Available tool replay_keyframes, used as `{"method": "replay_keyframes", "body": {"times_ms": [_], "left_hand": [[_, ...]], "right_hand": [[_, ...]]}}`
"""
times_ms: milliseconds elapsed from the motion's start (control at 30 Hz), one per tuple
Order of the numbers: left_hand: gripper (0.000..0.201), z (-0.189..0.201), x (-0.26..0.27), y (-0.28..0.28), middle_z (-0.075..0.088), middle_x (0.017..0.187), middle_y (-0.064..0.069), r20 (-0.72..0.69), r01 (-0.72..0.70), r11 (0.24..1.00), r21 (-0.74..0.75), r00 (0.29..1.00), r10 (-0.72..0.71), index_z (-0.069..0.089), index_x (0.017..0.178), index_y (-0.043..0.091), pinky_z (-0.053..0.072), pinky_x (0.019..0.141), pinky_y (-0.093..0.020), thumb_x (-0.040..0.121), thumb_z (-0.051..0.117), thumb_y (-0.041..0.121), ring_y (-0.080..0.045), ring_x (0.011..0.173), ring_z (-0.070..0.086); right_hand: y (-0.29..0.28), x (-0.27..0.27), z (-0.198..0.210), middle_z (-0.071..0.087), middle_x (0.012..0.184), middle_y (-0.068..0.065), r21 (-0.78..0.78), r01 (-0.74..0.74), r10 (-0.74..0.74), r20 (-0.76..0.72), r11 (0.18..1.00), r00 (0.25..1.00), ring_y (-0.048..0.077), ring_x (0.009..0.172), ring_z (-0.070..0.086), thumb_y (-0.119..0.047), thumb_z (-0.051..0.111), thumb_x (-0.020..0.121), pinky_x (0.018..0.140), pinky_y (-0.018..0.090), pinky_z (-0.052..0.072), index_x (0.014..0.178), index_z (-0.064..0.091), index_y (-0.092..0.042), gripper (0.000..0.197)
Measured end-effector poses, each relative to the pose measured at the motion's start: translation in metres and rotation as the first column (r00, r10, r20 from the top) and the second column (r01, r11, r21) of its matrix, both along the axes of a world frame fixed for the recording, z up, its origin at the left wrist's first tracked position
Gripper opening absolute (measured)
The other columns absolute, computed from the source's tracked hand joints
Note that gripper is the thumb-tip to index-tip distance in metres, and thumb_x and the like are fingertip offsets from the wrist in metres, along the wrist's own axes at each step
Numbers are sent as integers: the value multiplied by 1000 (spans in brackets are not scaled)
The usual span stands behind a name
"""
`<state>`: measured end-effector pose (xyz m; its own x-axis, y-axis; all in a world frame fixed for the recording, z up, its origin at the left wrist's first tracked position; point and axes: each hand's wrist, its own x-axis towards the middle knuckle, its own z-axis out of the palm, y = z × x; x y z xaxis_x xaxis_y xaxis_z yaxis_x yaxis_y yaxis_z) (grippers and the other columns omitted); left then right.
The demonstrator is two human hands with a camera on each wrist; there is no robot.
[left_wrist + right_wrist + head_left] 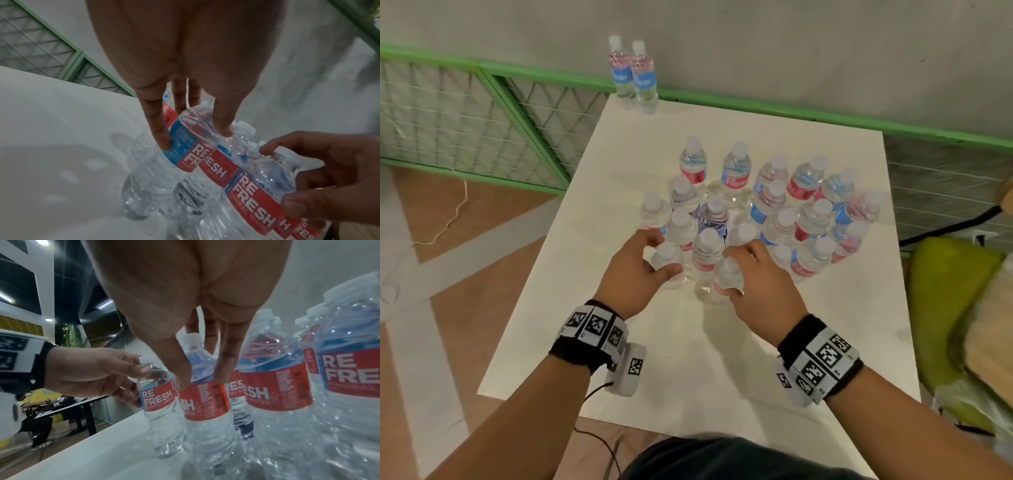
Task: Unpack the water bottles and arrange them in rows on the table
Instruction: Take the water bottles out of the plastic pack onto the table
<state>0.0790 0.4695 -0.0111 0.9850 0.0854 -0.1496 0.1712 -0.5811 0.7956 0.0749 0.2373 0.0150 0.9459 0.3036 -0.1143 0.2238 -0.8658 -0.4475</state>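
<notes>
Several clear water bottles (pixel 774 205) with red and blue labels stand clustered on the white table (pixel 688 359), mid to right. Two more bottles (pixel 635 75) stand together at the far left corner. My left hand (pixel 640 270) curls round the neck and shoulder of a front-left bottle (pixel 667 262), which shows as the left bottle (pixel 158 400) in the right wrist view. My right hand (pixel 756 281) grips the nearest front bottle (pixel 726 277) at its label, thumb and fingers on either side (pixel 205 395). Both bottles stand upright on the table.
A green-framed mesh fence (pixel 482 113) runs behind and left of the table. A yellow-green cushion and bags (pixel 955 308) sit close to the right edge. A thin cord (pixel 448 222) lies on the floor at left. The near half of the table holds only my forearms.
</notes>
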Motion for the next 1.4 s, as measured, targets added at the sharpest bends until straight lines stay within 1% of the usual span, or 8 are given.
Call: {"method": "replay_keyframes", "body": {"times_ms": [333,600,733,800,967,1100,1200,1400], "left_hand": [[45,0,0,-9,55,117,11,-1,63,998,-5,998,-63,55,116,29,54,79,-33,78,79,33,-13,72,62],[54,4,-9,-20,49,119,4,-10,43,997,66,999,-43,51,125,29,51,81,-28,79,78,37,-8,71,62],[66,10,-15,-19,46,122,5,-8,85,992,96,996,-85,46,130,28,44,77,-15,75,81,38,-13,91,58],[67,18,-17,-19,44,122,5,58,63,986,156,996,-73,47,130,26,50,82,-25,75,81,39,-14,97,55],[31,70,-18,-54,57,110,9,349,62,990,129,931,-104,59,113,23,53,78,-29,86,73,26,-9,94,59],[17,95,-20,-128,67,88,10,262,316,948,-38,919,-296,65,101,22,51,76,-24,89,69,11,-13,82,64],[16,81,-23,-201,67,88,11,125,551,830,-84,832,-540,65,100,26,51,75,-28,90,68,14,-15,82,63],[12,19,-40,-366,65,92,15,-187,878,460,-132,433,-882,63,102,32,52,76,-31,90,62,32,-5,77,61]], "right_hand": [[-6,7,-2,42,125,-7,38,5,-6,16,999,1000,11,65,48,-4,72,75,62,22,41,130,49,-28,63],[-10,11,3,43,129,-8,36,-35,36,-21,999,999,20,93,62,-13,72,78,72,28,50,137,45,-27,66],[-28,6,18,50,127,-11,186,-41,44,-13,982,999,4,70,50,-23,74,79,79,28,49,133,49,-31,60],[-45,0,26,53,119,-15,250,-39,39,2,967,999,4,62,55,-25,73,81,75,24,49,124,56,-32,47],[-118,-26,43,64,91,-16,313,81,-54,-94,946,994,10,64,61,-23,71,85,67,19,49,106,64,-34,24],[-191,-54,41,64,89,-16,188,163,-123,-208,968,970,8,66,61,-31,68,87,64,21,50,105,61,-39,21],[-247,-78,31,62,92,-19,58,215,-184,-334,975,924,2,68,60,-38,65,88,62,16,47,106,58,-43,20],[-354,-120,0,65,82,-15,-18,417,-383,-434,909,816,0,72,59,-34,68,84,64,16,47,96,63,-38,14]]}}
